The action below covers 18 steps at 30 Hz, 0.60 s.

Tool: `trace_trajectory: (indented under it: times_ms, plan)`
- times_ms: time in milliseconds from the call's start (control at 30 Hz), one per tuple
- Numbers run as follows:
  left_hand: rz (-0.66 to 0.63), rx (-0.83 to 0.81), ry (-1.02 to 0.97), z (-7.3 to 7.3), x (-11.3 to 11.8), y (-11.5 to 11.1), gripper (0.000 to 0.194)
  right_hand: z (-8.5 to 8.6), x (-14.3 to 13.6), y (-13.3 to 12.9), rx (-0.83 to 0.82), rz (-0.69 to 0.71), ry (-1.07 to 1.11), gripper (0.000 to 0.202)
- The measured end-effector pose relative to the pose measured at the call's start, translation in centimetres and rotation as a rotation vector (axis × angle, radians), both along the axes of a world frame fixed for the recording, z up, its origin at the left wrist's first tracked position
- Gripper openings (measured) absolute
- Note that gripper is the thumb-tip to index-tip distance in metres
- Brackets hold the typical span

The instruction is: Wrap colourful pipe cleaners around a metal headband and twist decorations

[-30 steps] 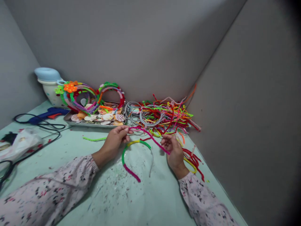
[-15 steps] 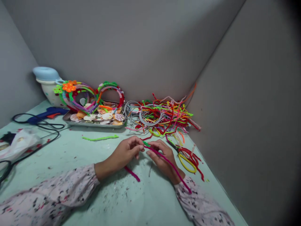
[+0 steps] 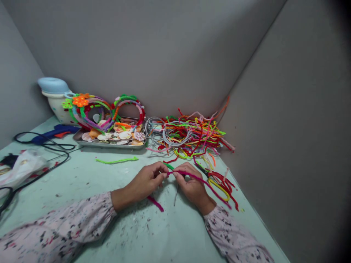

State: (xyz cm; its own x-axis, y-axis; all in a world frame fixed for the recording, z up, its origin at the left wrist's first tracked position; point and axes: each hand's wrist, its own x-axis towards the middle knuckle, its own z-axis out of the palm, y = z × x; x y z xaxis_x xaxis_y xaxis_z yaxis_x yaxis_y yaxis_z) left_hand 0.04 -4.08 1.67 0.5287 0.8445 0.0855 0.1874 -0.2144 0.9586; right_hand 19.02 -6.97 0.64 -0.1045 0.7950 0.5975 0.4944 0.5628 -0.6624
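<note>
Between my two hands runs a magenta pipe cleaner (image 3: pixel 204 180), pinched by both. My left hand (image 3: pixel 149 179) closes its thumb and fingers on it near the middle of the table. Close by, my right hand (image 3: pixel 192 184) grips it too, and its long end trails right over that hand. A green fuzzy piece (image 3: pixel 169 166) shows behind the fingertips; how it joins the magenta one is hidden. Below the left hand another magenta end (image 3: pixel 155 203) sticks out. A thin grey wire (image 3: pixel 176 196) hangs down beside the right hand.
Behind lies a heap of coloured pipe cleaners (image 3: pixel 197 135) with wire coils. A metal tray (image 3: pixel 109 145) holds shells and decorated headbands (image 3: pixel 128 100). Scissors with yellow handles (image 3: pixel 218 190) lie at right. At left are a blue glue gun (image 3: pixel 52 133), a black cord (image 3: pixel 64 157) and a lidded container (image 3: pixel 59 106).
My right hand now pinches the magenta pipe cleaner close to the left fingertips. Its loose end has swung right and up, away from my right sleeve.
</note>
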Motion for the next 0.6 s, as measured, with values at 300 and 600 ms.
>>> trace_trajectory:
  times_ms: [300, 600]
  plan:
    - [0.006, 0.036, 0.070, -0.87, -0.07, 0.32, 0.017, -0.20, 0.02, 0.05, -0.009, 0.048, -0.036, 0.009]
    - [0.027, 0.167, 0.171, -0.44, 0.07, -0.21, 0.013, -0.36, -0.03, 0.01, -0.027, 0.071, -0.062, 0.009]
